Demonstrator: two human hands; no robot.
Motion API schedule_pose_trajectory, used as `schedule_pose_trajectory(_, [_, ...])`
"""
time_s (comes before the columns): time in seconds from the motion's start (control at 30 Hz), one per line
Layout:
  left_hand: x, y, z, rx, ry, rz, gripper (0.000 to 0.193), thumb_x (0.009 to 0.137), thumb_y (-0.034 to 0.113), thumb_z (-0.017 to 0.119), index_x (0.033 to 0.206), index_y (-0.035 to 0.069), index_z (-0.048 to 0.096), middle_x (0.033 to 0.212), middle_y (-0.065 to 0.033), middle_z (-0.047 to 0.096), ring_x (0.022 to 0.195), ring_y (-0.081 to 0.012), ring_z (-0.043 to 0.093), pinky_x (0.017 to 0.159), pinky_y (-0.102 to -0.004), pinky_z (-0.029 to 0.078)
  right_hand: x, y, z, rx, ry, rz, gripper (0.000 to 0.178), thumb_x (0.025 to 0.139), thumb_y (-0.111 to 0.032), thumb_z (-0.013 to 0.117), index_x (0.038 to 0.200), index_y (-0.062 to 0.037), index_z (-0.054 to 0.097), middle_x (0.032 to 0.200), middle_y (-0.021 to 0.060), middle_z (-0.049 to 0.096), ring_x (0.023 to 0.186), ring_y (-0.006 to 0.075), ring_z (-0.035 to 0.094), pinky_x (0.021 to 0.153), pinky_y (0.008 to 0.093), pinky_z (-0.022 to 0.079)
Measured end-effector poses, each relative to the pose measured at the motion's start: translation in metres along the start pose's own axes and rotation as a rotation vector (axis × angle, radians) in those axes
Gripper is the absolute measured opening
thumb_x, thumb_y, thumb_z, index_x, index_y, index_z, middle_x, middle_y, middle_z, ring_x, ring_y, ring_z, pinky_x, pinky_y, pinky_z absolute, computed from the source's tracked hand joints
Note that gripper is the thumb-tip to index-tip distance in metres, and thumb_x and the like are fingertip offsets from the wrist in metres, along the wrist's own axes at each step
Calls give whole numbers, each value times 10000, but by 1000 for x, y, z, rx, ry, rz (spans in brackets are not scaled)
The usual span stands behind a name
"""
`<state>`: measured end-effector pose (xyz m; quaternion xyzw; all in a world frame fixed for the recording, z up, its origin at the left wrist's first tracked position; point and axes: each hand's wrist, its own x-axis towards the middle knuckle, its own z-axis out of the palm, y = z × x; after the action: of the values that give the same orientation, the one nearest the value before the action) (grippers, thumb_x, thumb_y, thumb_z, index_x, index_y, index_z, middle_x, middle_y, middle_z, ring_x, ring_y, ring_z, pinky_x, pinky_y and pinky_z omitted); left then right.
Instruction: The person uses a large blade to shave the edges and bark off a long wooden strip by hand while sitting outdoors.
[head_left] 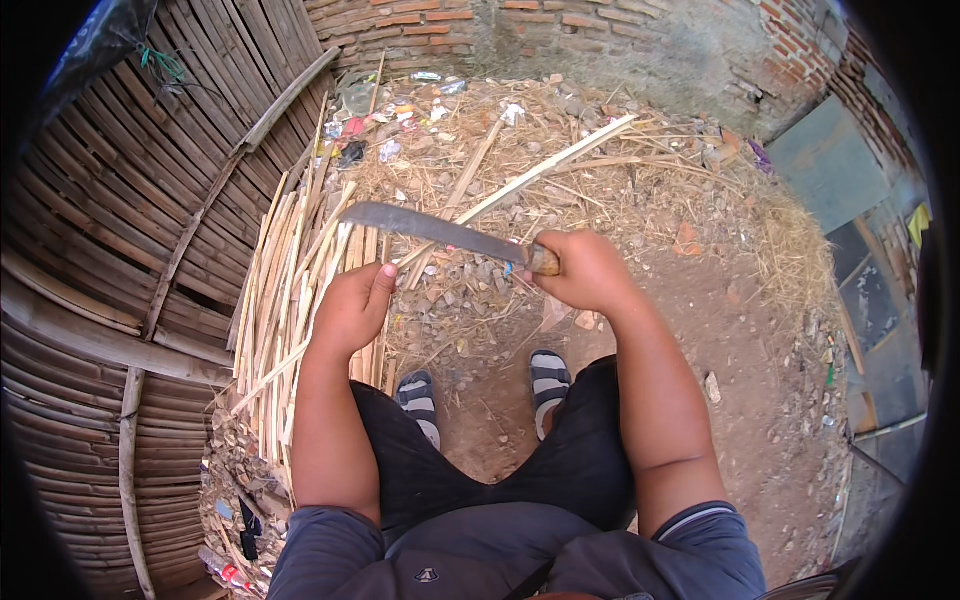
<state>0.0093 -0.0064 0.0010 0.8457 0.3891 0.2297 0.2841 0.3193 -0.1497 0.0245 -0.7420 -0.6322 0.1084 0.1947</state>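
My right hand [582, 270] is closed round the wooden handle of a machete [440, 232]. Its dark, slightly curved blade points left, crossing above a long pale bamboo strip [545, 180]. That strip slants from the lower left up to the far right, and my left hand [355, 308] is closed on it, thumb on top. The blade's tip is just beyond my left hand; whether the edge touches the strip I cannot tell. Beside and under my left forearm lies a pile of split bamboo strips [280, 305].
A slatted bamboo wall [90, 200] rises on the left, a brick wall [600, 40] at the back. Dry straw, rubble and litter [650, 190] cover the far ground. Grey sheets [830, 165] lean at the right. My sandalled feet [549, 380] stand on bare dirt.
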Motion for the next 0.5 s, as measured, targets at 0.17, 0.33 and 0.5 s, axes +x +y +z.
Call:
schedule_pose_trajectory(0.17, [0, 2, -4, 43, 36, -23, 547, 1118, 444, 508, 912, -22, 705, 732, -173, 638, 714, -302, 623, 709, -416, 500, 4, 38, -9, 135, 169, 152, 329, 848, -324, 804, 1083, -104, 732, 885, 191, 745, 850, 419, 723, 758, 503, 562])
schedule_pose_trajectory(0.33, [1, -6, 4, -27, 27, 31, 551, 1120, 450, 506, 914, -22, 704, 718, -163, 627, 708, -285, 617, 711, -414, 501, 0, 1, -3, 28, 45, 47, 351, 850, -353, 814, 1084, -103, 733, 856, 201, 740, 833, 414, 724, 753, 497, 564])
schedule_pose_trajectory(0.5, [-1, -3, 2, -46, -4, 37, 529, 1111, 438, 517, 927, -18, 713, 751, -227, 660, 724, -390, 658, 724, -449, 522, 1, 2, 1, 57, 51, -49, 359, 846, -371, 833, 1027, -81, 724, 828, 188, 731, 810, 405, 724, 743, 493, 564])
